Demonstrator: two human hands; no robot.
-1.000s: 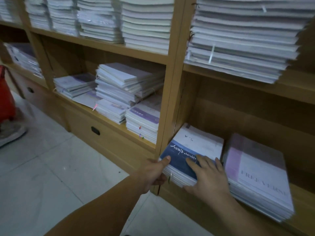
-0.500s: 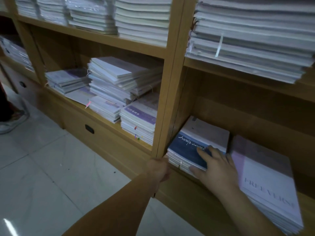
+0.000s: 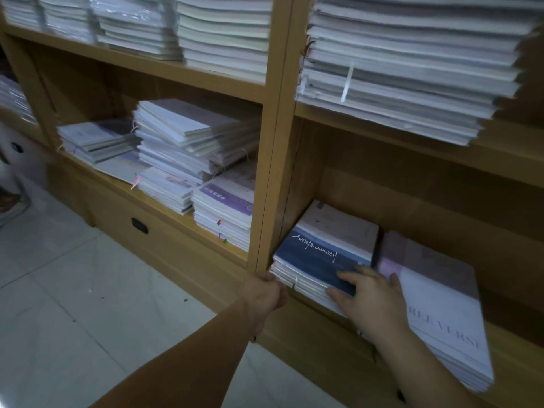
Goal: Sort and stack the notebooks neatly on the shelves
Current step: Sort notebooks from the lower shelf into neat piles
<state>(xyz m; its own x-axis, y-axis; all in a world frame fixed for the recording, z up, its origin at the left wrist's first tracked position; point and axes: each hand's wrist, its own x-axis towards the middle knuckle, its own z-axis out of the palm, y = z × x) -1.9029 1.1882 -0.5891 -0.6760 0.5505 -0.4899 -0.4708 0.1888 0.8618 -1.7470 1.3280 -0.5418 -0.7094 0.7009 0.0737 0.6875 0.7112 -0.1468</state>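
We have the blue stack (image 3: 321, 251) on the shelf (image 3: 513, 348) at five o'clock, just beside the upright (image 3: 276, 142). Our right hand (image 3: 371, 301) lies on its cover, fingers spread flat, thumb at the front edge. Our left hand (image 3: 265, 293) is at its eight o'clock corner with the fingers tucked out of sight, so we cannot tell what they grip. We'd best press down lightly and square the edges toward twelve, leaving the pale stack (image 3: 435, 295) at three o'clock alone.

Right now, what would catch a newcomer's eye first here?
The stack of blue-and-white covered notebooks in the lower right wooden compartment, the right grip flat on its near corner, the left grip at the upright beside it. Alongside lies a pale purple-and-white notebook stack; above, a tall ragged pile of white notebooks.
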